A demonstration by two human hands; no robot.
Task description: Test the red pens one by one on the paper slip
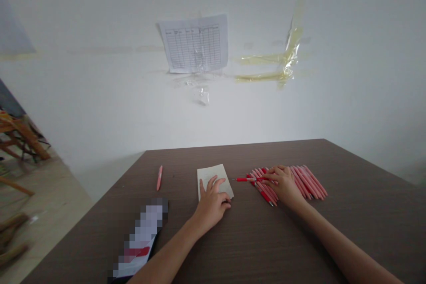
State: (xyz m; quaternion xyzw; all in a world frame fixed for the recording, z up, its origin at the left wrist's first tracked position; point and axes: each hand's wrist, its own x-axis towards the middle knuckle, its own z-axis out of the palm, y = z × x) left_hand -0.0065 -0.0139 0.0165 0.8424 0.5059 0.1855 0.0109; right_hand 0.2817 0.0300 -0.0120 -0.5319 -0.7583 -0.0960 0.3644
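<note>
My left hand [212, 204] lies over a small cream sheet or pad of paper [218, 170], fingers apart, and holds nothing. In my right hand [285, 185] is a red pen [244, 179], pinched near one end and lying almost level, its other end toward the paper. Under and beside that hand is a row of pink and red pens [309, 181], side by side; the hand covers the middle of the row. A single pink pen [159, 177] lies apart, left of the paper.
A phone-like device [143, 239] with a blurred-out screen lies left of my left forearm. Behind the brown table [233, 248] rises a white wall [133, 111] with a taped printed sheet [196, 44] and strips of tape [289, 57]. Wooden furniture [26, 135] stands at far left.
</note>
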